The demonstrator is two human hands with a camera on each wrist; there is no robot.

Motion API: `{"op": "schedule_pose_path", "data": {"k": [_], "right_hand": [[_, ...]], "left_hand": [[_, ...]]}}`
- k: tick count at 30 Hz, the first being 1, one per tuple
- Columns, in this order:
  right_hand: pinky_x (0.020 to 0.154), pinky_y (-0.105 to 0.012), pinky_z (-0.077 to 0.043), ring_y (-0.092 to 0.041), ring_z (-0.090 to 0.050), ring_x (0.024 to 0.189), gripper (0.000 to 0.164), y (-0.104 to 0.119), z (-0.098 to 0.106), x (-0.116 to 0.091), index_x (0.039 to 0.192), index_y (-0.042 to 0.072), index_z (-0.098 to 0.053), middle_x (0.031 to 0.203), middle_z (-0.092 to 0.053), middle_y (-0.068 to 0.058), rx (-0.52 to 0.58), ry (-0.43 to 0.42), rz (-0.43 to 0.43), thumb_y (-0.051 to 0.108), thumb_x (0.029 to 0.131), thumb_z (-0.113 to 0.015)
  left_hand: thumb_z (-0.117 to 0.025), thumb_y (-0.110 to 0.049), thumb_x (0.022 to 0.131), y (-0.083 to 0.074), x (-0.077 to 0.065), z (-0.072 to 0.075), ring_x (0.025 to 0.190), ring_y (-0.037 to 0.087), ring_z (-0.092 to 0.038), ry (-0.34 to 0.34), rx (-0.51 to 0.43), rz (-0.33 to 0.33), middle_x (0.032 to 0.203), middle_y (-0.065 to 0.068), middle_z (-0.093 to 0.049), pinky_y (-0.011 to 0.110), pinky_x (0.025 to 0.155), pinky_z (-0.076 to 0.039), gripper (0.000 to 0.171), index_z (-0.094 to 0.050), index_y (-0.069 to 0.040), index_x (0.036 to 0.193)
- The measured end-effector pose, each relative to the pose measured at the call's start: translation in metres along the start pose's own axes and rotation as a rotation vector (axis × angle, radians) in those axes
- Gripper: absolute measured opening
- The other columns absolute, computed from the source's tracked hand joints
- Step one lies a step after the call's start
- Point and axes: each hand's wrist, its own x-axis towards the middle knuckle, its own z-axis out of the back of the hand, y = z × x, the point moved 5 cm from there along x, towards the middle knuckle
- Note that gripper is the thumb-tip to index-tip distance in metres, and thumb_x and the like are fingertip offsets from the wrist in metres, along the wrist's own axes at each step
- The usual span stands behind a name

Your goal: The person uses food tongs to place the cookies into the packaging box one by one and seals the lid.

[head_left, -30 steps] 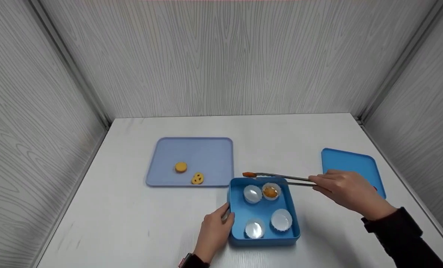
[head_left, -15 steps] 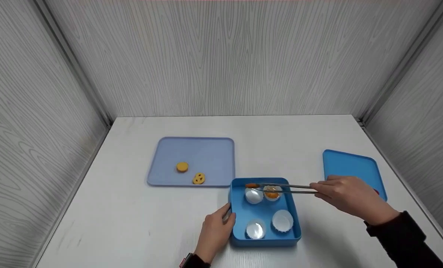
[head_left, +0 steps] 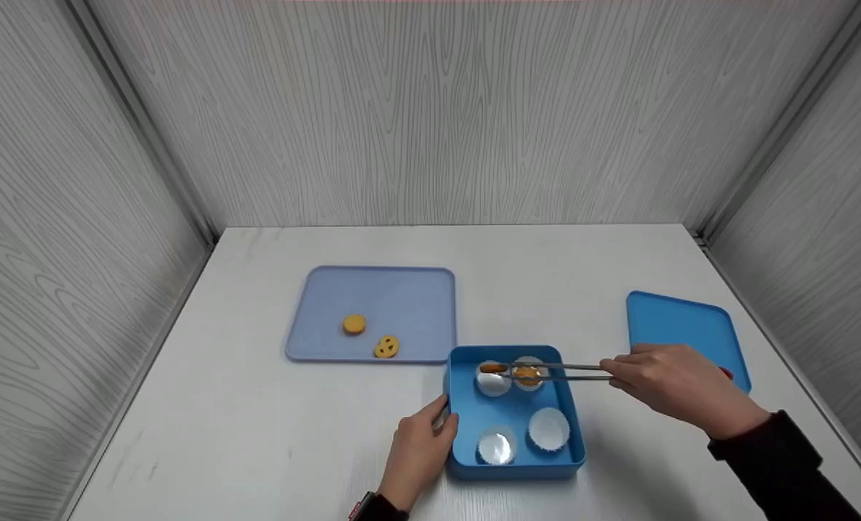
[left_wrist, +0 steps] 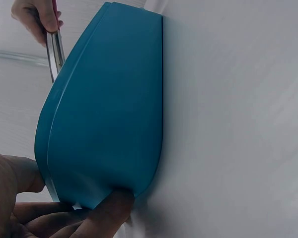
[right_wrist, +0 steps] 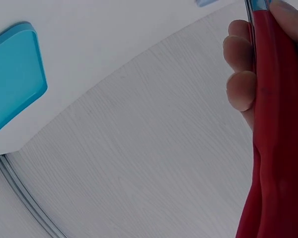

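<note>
My right hand (head_left: 680,383) grips a pair of metal tongs (head_left: 579,371); their red handle (right_wrist: 278,114) fills the side of the right wrist view. At the tongs' tips an orange-brown piece (head_left: 493,367) lies over the back-left white baking cup (head_left: 494,387), inside a square blue box (head_left: 510,469). The cup beside it (head_left: 519,359) holds an orange-yellow piece (head_left: 527,375). Two more white cups, a right one (head_left: 548,429) and a left one (head_left: 496,446), stand in the front half. My left hand (head_left: 417,445) holds the box's left wall, thumb at the rim and fingers along the outside.
A pale blue-violet tray (head_left: 383,286) lies behind and left of the box, bearing a round yellow piece (head_left: 354,324) and a yellow cookie with holes (head_left: 386,346). A flat blue tray-like lid (head_left: 680,317) lies at the right, partly behind my right hand. Grey wood-grain panels (head_left: 430,116) enclose the table.
The tongs with the orange-brown piece have come forward and down from the box's back rim to the back-left cup. My left hand stays on the box.
</note>
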Motion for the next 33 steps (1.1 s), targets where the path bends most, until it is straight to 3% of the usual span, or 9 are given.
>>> {"op": "schedule_pose_path", "data": {"k": [18, 33], "right_hand": [[0.05, -0.022, -0.053, -0.011, -0.053, 0.058, 0.024, 0.008, -0.008, 0.01, 0.097, 0.007, -0.074, 0.071, -0.066, 0.0, -0.165, 0.037, 0.047, 0.014, 0.079, -0.088], [0.051, -0.022, -0.053, -0.01, -0.054, 0.061, 0.03, 0.008, -0.001, 0.006, 0.1, 0.008, -0.073, 0.076, -0.068, 0.0, -0.134, 0.003, 0.065, 0.015, 0.076, -0.09]], "left_hand": [[-0.062, -0.023, 0.102, 0.001, 0.001, 0.0, 0.134, 0.033, -0.056, 0.011, -0.006, -0.014, 0.143, 0.016, -0.06, 0.053, 0.109, -0.047, 0.048, -0.058, 0.002, 0.142], [-0.062, -0.023, 0.102, 0.001, 0.001, -0.001, 0.135, 0.034, -0.055, 0.012, -0.003, -0.014, 0.144, 0.016, -0.059, 0.053, 0.11, -0.046, 0.048, -0.057, 0.001, 0.143]]}}
